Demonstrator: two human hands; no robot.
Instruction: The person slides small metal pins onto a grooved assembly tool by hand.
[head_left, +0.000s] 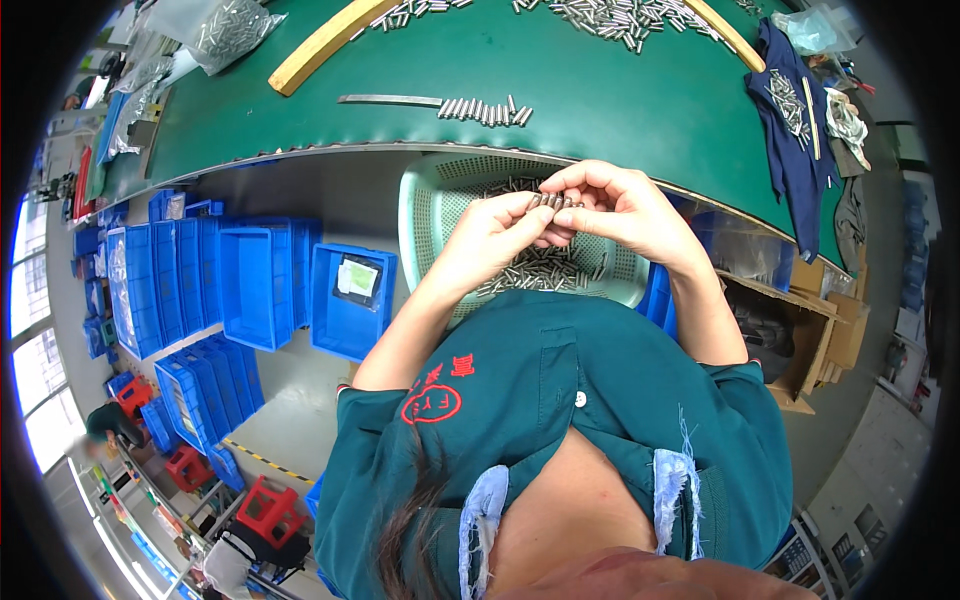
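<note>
My left hand [497, 233] and my right hand [617, 207] meet above a pale green perforated basket [424, 190]. Between their fingertips they pinch a short row of small metal pins [556, 201], lined up side by side. Both hands are closed on this row; some of the pins are hidden by fingers. Many loose metal pins [540, 272] lie in the basket under my hands. On the green tabletop [330, 130] beyond, a line of similar pins [484, 111] sits beside a flat metal strip [388, 99].
Wooden bars [325, 48] border a large pin heap [625, 20] at the table's far side. A dark blue cloth [785, 130] with pins lies at the right. Blue bins [350, 300] stand left of the basket; a cardboard box [800, 340] stands at the right.
</note>
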